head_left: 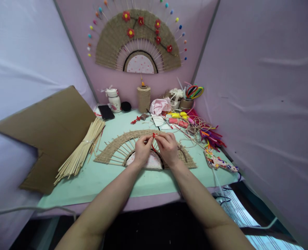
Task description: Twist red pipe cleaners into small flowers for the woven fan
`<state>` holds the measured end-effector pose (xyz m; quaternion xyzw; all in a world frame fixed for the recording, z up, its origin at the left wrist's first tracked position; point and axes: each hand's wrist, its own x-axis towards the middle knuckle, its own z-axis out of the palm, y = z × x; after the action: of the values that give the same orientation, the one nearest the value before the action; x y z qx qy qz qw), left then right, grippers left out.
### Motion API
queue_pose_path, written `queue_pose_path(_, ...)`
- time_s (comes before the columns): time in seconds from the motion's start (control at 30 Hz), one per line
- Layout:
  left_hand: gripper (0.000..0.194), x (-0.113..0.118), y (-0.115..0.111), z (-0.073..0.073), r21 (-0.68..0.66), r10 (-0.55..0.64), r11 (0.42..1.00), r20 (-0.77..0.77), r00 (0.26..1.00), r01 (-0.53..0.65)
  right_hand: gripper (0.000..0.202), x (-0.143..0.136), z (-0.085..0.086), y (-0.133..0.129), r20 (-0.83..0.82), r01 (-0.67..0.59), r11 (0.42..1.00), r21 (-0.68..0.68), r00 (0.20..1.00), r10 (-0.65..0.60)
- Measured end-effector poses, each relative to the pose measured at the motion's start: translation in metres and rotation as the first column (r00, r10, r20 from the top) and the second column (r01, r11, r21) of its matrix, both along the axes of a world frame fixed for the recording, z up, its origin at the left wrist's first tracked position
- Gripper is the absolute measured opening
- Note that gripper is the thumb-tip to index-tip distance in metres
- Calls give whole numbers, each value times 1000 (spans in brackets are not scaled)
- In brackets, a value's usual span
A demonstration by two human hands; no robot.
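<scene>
Above the middle of the table, both my hands meet at the fingertips around a small red pipe cleaner (154,135), bent into a little looped shape with a tail hanging down. My left hand (143,149) pinches it from the left. From the other side my right hand (167,147) closes its thumb and fingers on it. Beneath them lies a half-round fan (112,147) of woven twine over thin sticks, with a pale half-circle (151,161) edged in black at its base. My hands and wrists cover part of the fan.
A bundle of sticks (82,151) and cardboard (52,135) lie left. Behind stand a bottle (114,100), a phone (106,112) and a twine spool (144,99). Right are pipe cleaners (213,137) and a glue gun (219,161). A flowered fan (109,38) hangs on the wall.
</scene>
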<state>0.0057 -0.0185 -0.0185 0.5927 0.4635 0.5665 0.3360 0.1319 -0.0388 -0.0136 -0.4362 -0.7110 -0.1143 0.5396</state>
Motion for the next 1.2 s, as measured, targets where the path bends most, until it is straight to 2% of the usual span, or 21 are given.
queue_pose_path(0.13,16,0,-1,1,20,-3,1000,-13,1000,3,13,0,1,0,4,-13,1000,-6,1000,13)
queue_pose_path(0.33,14,0,-3,4,113,5,994,-75,997,3,15,1,-1,-1,-52,-40,995,-94,998,35)
queue_pose_path(0.5,12,0,-4,4,130,10,991,-86,996,2,12,0,-3,0,-79,-66,989,-135,995,56)
queue_pose_path(0.7,13,1,-5,4,83,7,997,-71,997,-1,9,-1,-3,0,-119,-42,994,-105,992,29)
queue_pose_path(0.87,13,3,-5,6,-21,-15,1000,-20,1000,15,11,1,-2,0,-46,-11,997,-73,999,7)
queue_pose_path(0.97,14,3,-5,6,-33,-25,999,-5,1000,25,14,1,-1,0,-11,6,997,-77,1000,-7)
queue_pose_path(1.2,13,0,-3,4,103,-30,994,-68,997,37,12,0,-3,1,-85,-68,992,-110,995,58)
